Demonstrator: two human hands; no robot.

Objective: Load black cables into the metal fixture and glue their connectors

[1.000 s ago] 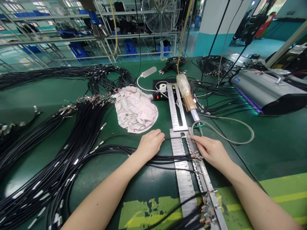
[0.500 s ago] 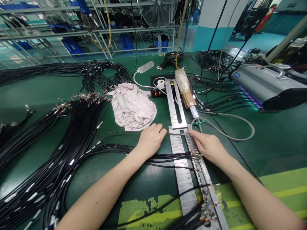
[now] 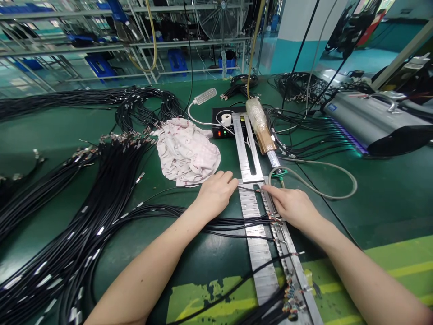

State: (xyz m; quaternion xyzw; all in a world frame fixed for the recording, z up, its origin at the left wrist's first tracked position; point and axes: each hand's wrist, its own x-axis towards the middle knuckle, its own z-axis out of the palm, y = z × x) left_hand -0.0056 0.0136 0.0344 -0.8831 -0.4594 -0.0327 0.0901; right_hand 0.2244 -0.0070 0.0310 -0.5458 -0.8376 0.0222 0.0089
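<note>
My left hand (image 3: 218,194) is closed, knuckles up, on a thin black cable (image 3: 248,188) that crosses the slotted metal fixture (image 3: 252,205). At the cable's stripped end, beside the fixture's narrow rail (image 3: 294,271), is my right hand (image 3: 296,205). Its index finger reaches forward onto that end, the other fingers are curled, and the thumb is mostly hidden. Below my hands several black cables (image 3: 233,221) lie across the fixture with their ends in the rail. Colored wire ends (image 3: 291,298) cluster nearer to me. A slotted metal plate (image 3: 240,144) adjoins the fixture's far end.
Bundled black cables (image 3: 111,194) cover the left side. A crumpled pale cloth (image 3: 189,151) lies beyond my left hand. A taped handle tool (image 3: 259,122) with a loop of grey cord (image 3: 353,185) is ahead. A grey lamp housing (image 3: 379,122) glows purple at right.
My left hand has shifted slightly right and away from me. My right index finger has moved slightly left along the cable end. The loose cable near the bottom lies a little higher.
</note>
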